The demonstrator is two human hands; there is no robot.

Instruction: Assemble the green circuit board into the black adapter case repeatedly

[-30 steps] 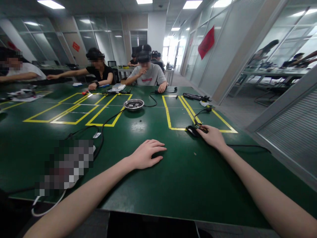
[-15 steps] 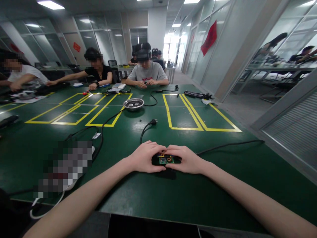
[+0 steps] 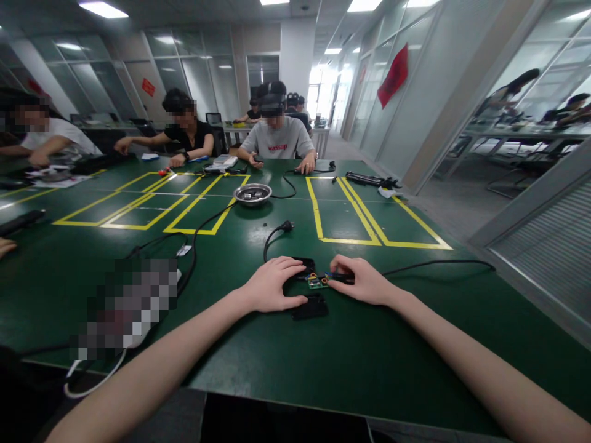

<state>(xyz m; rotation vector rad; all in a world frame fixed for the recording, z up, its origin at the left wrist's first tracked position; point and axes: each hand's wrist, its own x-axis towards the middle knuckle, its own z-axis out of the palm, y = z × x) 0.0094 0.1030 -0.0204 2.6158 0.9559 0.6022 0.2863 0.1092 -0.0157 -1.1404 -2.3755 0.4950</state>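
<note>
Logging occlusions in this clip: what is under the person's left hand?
Past the fingers of the left hand, part of a farther black piece shows; a nearer black piece lies by the thumb tip. Whatever lies beneath the palm is covered and cannot be seen.

Metal bowl [image 3: 252, 203] w/ parts [image 3: 252, 195], yellow tape [image 3: 351, 241] on grn. tbl. [image 3: 392, 357], red hanging [image 3: 393, 76] bkgd.

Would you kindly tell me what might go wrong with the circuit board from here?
The circuit board is bare between the left hand and the right hand, so its exposed parts might get bent or knocked. The flat black piece lies close to the left hand and could be nudged aside. The black cable stretching beyond the right hand might snag.
</note>
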